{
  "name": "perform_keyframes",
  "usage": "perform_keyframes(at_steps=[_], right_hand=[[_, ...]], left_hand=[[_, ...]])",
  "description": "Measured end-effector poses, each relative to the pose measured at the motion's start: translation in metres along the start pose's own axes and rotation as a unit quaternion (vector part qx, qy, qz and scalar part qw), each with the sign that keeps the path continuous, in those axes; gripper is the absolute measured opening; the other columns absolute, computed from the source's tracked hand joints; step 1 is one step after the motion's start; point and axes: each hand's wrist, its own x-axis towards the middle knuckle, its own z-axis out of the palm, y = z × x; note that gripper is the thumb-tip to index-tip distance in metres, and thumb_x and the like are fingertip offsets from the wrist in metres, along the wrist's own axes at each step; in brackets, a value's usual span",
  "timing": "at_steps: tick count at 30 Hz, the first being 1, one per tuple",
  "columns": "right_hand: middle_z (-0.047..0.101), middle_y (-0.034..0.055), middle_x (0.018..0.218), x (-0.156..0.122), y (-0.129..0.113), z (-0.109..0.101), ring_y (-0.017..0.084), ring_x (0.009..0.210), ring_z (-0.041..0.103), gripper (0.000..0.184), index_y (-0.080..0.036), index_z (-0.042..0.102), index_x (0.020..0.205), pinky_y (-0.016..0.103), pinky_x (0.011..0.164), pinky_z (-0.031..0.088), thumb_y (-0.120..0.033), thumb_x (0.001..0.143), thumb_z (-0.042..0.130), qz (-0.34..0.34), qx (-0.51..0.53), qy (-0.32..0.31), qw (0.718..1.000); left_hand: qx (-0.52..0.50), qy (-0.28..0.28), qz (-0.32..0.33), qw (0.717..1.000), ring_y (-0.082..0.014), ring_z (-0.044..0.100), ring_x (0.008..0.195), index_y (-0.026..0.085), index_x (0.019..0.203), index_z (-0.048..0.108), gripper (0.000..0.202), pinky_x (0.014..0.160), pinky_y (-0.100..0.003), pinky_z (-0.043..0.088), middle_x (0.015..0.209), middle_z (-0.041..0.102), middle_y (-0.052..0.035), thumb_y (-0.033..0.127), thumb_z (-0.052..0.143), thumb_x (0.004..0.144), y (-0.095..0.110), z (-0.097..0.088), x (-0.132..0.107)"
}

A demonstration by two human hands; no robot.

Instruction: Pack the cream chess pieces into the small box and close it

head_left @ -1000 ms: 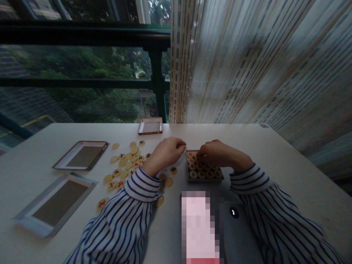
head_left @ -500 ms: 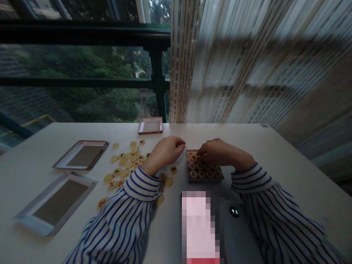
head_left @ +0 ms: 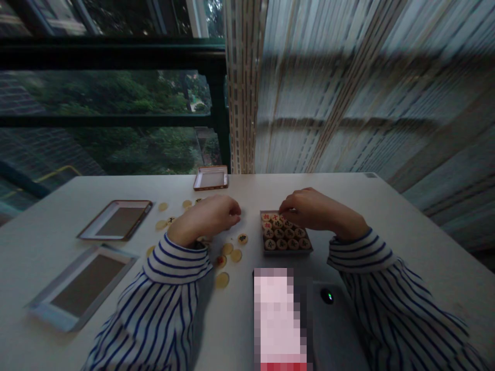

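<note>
Right hand [head_left: 314, 208]: fingers bent, tips drawn together at the far side of an open box [head_left: 288, 252]; any grip on a piece cannot be told.
Boxed pieces [head_left: 279, 233]: round, red and black characters, in rows, beneath and nearer than those fingers.
Left hand [head_left: 211, 216]: fingers loosely curled; contents hidden.
Loose pieces [head_left: 227, 249]: scattered nearer than and left of its fingers.
Small tray [head_left: 211, 187]: beyond them.
Brown-rimmed tray [head_left: 140, 220], grey tray [head_left: 48, 314]: well to their left.

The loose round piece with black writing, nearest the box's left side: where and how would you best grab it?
The piece is probably best pinched by opposite edges, the left hand reaching from above: it's a disc lying flat, writing up, with a slight gap to the plain piece nearer the person.
</note>
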Motion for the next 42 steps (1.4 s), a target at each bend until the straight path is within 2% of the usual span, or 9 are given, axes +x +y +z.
perform_keyframes(at_steps=[3, 7, 10, 14, 23, 28, 42], right_hand=[[0.069, 0.0063, 0.082, 0.003, -0.007, 0.0, 0.018, 0.075, 0.06, 0.028, -0.019, 0.068, 0.081, 0.03, 0.068, 0.036, -0.027, 0.083, 0.041, -0.006, -0.016, 0.01, 1.0], [0.069, 0.007, 0.084, 0.008, -0.021, -0.001, 0.018, 0.077, 0.059, 0.025, -0.019, 0.067, 0.084, 0.03, 0.068, 0.034, -0.024, 0.082, 0.043, -0.029, -0.027, 0.024, 0.999], [0.068, 0.0065, 0.083, 0.009, -0.03, -0.001, 0.018, 0.077, 0.058, 0.024, -0.019, 0.065, 0.083, 0.03, 0.068, 0.034, -0.024, 0.083, 0.042, -0.053, -0.018, 0.045, 0.997], [0.067, 0.0052, 0.079, 0.01, -0.037, 0.003, 0.017, 0.077, 0.056, 0.02, -0.018, 0.062, 0.078, 0.029, 0.069, 0.033, -0.022, 0.082, 0.043, -0.083, -0.009, 0.074, 0.994], [0.067, 0.0059, 0.084, 0.012, -0.04, 0.007, 0.017, 0.082, 0.056, 0.018, -0.018, 0.063, 0.082, 0.03, 0.072, 0.032, -0.02, 0.082, 0.044, -0.08, 0.004, 0.074, 0.994], [0.067, 0.0052, 0.083, 0.012, -0.04, 0.008, 0.017, 0.081, 0.056, 0.017, -0.018, 0.062, 0.08, 0.029, 0.07, 0.032, -0.02, 0.082, 0.045, -0.077, 0.001, 0.071, 0.994], [0.067, 0.0065, 0.084, 0.014, -0.038, 0.013, 0.018, 0.082, 0.057, 0.02, -0.019, 0.064, 0.088, 0.03, 0.071, 0.034, -0.022, 0.082, 0.045, -0.071, -0.003, 0.051, 0.996]], left_hand=[[0.029, -0.014, 0.003, 0.999, -0.0209, 0.062, 0.084, 0.025, 0.098, 0.066, 0.031, 0.07, -0.028, 0.043, 0.098, 0.068, -0.0051, 0.039, 0.05, 0.075, -0.002, -0.002, -0.006], [0.052, -0.041, 0.022, 0.998, -0.0223, 0.061, 0.087, 0.026, 0.1, 0.066, 0.032, 0.074, -0.03, 0.042, 0.098, 0.068, -0.0062, 0.038, 0.053, 0.073, -0.002, 0.001, -0.009], [0.062, -0.057, 0.036, 0.996, -0.023, 0.061, 0.086, 0.025, 0.101, 0.065, 0.033, 0.071, -0.03, 0.043, 0.097, 0.068, -0.0072, 0.035, 0.054, 0.071, -0.003, 0.008, -0.008], [0.072, -0.069, 0.022, 0.995, -0.0233, 0.061, 0.087, 0.023, 0.104, 0.064, 0.037, 0.069, -0.03, 0.043, 0.099, 0.067, -0.0088, 0.033, 0.054, 0.07, 0.0, 0.014, -0.005], [0.072, -0.094, 0.019, 0.993, -0.0236, 0.061, 0.085, 0.022, 0.102, 0.064, 0.04, 0.068, -0.029, 0.043, 0.096, 0.067, -0.0098, 0.042, 0.057, 0.068, 0.014, 0.02, -0.001], [0.067, -0.109, 0.017, 0.992, -0.0225, 0.062, 0.077, 0.022, 0.095, 0.066, 0.034, 0.062, -0.029, 0.042, 0.089, 0.068, -0.009, 0.041, 0.058, 0.067, 0.012, 0.024, 0.002], [0.053, -0.103, 0.024, 0.993, -0.0194, 0.06, 0.069, 0.022, 0.086, 0.067, 0.028, 0.056, -0.027, 0.041, 0.083, 0.068, -0.008, 0.038, 0.058, 0.065, 0.009, 0.03, 0.006]])
